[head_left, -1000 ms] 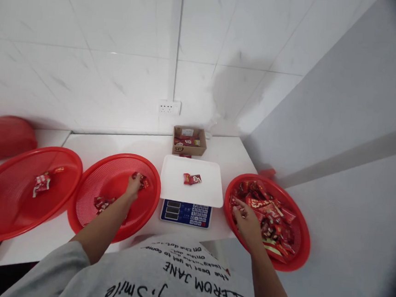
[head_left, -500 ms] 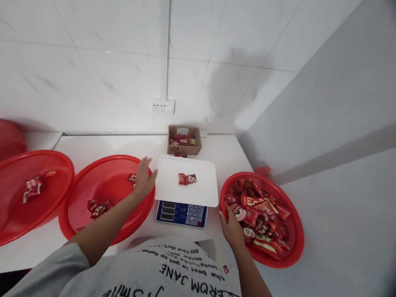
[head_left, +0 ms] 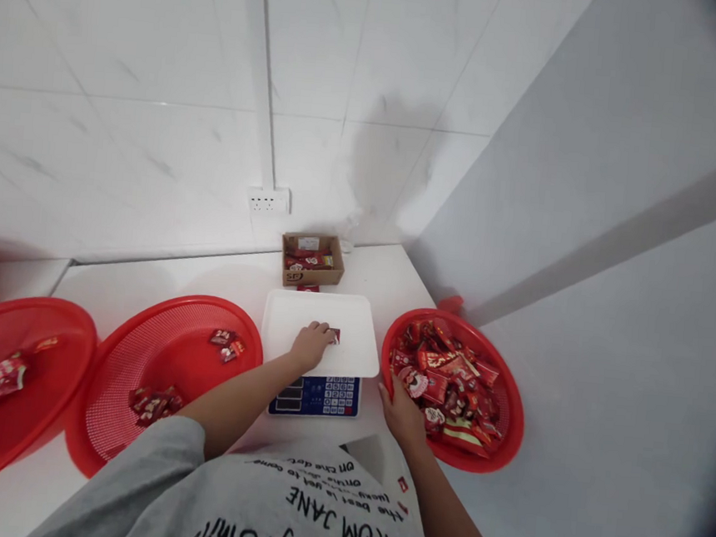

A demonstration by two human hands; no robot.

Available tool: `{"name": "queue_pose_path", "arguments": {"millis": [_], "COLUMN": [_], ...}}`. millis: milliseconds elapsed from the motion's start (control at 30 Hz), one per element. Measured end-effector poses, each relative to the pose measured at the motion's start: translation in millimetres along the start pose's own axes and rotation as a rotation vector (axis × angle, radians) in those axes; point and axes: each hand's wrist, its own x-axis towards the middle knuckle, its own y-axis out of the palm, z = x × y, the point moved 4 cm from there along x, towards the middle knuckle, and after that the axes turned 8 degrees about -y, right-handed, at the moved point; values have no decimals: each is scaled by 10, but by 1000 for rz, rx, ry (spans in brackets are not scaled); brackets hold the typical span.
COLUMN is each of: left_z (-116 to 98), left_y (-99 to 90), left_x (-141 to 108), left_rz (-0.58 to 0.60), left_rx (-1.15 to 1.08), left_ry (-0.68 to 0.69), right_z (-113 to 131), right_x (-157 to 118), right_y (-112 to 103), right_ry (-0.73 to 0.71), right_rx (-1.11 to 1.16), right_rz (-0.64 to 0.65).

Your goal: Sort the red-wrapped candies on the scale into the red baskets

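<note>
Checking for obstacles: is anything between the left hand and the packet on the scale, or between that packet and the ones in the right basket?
Nothing visible separates the left hand from the packet, which it partly covers. Toward the other packets, the right basket's rim stands between, with the right hand at it.

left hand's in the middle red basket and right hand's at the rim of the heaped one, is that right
Wrong about the left hand: the head view shows it over the white scale tray, fingers at a small packet. The right hand is at the rim of the heaped basket, yes.
</note>
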Motion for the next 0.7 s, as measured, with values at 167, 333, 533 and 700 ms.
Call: {"name": "queue_pose_path", "arguments": {"millis": [167, 333, 533, 700], "left_z": [55, 219, 1075, 1643], "left_y": [-44, -409, -842, -600], "left_x": [-47, -275, -954, -1299], "left_rz": [-78, -253, -614, -645], "left_rx": [-144, -317, -1027, -1318], "left_ry": [-62, -161, -563, -872], "right_z": [0, -31, -19, -16], "right_x": [2, 10, 5, -1], "right_y": [12, 44, 42, 47], "right_ry": [1, 21, 6, 5], "right_rx": [-31, -88, -93, -132], "right_rz": [9, 1, 1, -18]}}
